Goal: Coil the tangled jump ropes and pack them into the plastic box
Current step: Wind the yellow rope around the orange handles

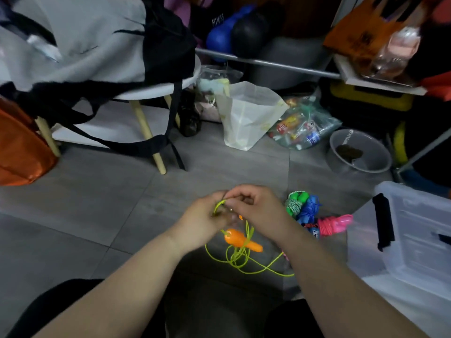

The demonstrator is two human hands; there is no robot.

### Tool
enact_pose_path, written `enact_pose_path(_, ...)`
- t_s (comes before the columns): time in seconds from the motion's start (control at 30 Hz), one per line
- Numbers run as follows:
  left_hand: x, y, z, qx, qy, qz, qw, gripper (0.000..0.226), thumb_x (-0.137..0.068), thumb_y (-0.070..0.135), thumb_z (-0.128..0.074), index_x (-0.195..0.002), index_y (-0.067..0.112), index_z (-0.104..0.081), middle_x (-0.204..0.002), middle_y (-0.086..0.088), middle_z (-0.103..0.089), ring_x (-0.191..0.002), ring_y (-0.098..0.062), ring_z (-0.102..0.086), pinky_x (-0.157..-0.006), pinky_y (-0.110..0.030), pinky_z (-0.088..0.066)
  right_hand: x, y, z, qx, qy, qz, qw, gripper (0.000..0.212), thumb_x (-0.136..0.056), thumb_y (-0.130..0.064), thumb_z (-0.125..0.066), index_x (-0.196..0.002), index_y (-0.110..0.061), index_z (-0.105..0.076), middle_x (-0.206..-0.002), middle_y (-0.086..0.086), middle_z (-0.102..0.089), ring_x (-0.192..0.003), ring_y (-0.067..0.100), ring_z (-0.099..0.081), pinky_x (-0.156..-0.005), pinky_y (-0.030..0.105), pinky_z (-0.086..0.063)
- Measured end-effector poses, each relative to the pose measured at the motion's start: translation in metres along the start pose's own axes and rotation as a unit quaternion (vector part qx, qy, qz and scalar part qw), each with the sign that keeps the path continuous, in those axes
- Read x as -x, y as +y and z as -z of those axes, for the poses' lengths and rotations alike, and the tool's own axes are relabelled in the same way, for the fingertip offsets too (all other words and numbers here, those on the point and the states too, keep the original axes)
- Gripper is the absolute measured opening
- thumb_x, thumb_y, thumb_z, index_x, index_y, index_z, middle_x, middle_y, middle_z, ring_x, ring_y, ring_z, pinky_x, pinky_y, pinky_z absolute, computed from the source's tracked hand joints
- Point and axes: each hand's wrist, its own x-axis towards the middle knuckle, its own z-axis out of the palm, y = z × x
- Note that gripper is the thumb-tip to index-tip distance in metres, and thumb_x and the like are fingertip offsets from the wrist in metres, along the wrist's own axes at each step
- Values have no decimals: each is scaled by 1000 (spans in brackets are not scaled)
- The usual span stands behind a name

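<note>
Yellow-green jump rope (240, 258) with a carrot handle (241, 241) lies tangled on the floor (97, 203) left of the plastic box (419, 259), with open tiles farther left. Left hand (202, 223) and right hand (256, 208) meet above it, fingers curled, each grip pinching the cord.

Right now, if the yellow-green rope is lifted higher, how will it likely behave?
Probably floppy: the yellow-green rope sags in loose, tangled loops, so it would likely hang limp. The orange carrot handle looks heavier than the thin cord, so it may dangle and swing. The crossed loops could snag.
</note>
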Motion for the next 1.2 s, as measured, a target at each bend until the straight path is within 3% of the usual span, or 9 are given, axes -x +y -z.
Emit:
enact_pose_path(0.1, -12, -12, 6, 13, 36, 30, 999, 28, -89, 7, -51, -69, 26, -55, -36, 12, -50, -38, 2, -46, -46, -7, -34, -9, 11, 8, 47, -4, -10, 999, 10, -80, -4, -64, -76, -13, -65, -60, -11, -53, -50, -7, -48, -53, 6, -36)
enact_pose_path(0.33, -27, -48, 75, 41, 297, 178, 937, 19, -90, 3, -45, -75, 7, -57, -33, 9, -51, -32, -3, -42, -34, -11, -30, -18, 41, 70, 152, 25, -119, 981, 11, -84, -11, -61, -77, -9, -67, -64, -4, -58, -58, -3, -48, -52, 9, -33)
enact_pose_path(0.4, -22, -56, 83, -56, 260, 231, 936, 21, -87, 3, -52, -105, 6, -61, -73, 5, -70, -61, -6, -56, -45, -13, -35, -17, 45, 80, 141, 67, -138, 978, 10, -85, -12, -60, -88, -6, -67, -72, -1, -60, -63, -5, -51, -55, 7, -34)
enact_pose_path(0.47, -18, -60, 73, -112, 135, 233, 956, 52, -81, 3, -62, -130, 8, -46, -126, -5, -56, -104, -19, -54, -70, -10, -32, -19, 38, 74, 131, 60, -114, 983, 7, -84, -11, -61, -85, -9, -67, -66, -6, -57, -52, -13, -49, -54, 4, -35)
enact_pose_path(0.53, -17, -50, 49, -74, 16, 165, 983, 75, -77, 6, -69, -139, 17, -29, -137, -2, -43, -123, -11, -42, -84, -9, -29, -21, 26, 54, 137, 3, -82, 987, 8, -83, -11, -62, -83, -6, -69, -64, -6, -57, -50, -12, -48, -56, 5, -36)
enact_pose_path(0.7, -23, -20, 6, 25, -52, 17, 998, 16, -72, 26, -60, -86, 31, -53, -76, 21, -61, -68, 9, -52, -69, -7, -39, -27, 11, 7, 88, -87, -25, 992, 9, -82, -6, -62, -84, -1, -69, -57, -11, -52, -48, -7, -45, -52, 6, -34)
enact_pose_path(0.8, -27, -26, 23, -1, 14, 39, 999, 35, -90, 8, -52, -61, 27, -52, -34, 11, -49, -38, -1, -42, -44, -10, -32, -32, 16, 16, 85, -74, -46, 993, 10, -81, -6, -63, -88, 0, -68, -58, -9, -51, -46, -7, -46, -50, 6, -34)
enact_pose_path(1.0, -21, -55, 83, 14, 239, 189, 952, 21, -92, 1, -42, -99, -1, -62, -31, 3, -44, -29, -1, -43, -34, -6, -32, -30, 42, 67, 149, 20, -108, 983, 25, -83, -6, -61, -63, -21, -57, -58, -8, -51, -44, -11, -47, -49, 5, -35)
enact_pose_path(1.2, -19, -59, 80, -93, 135, 222, 961, 34, -84, 6, -59, -118, 7, -55, -81, 1, -63, -79, -16, -55, -53, -11, -37, -34, 35, 61, 97, 75, -90, 988, 14, -81, -4, -62, -71, -13, -63, -46, -14, -55, -44, -11, -48, -48, 2, -35)
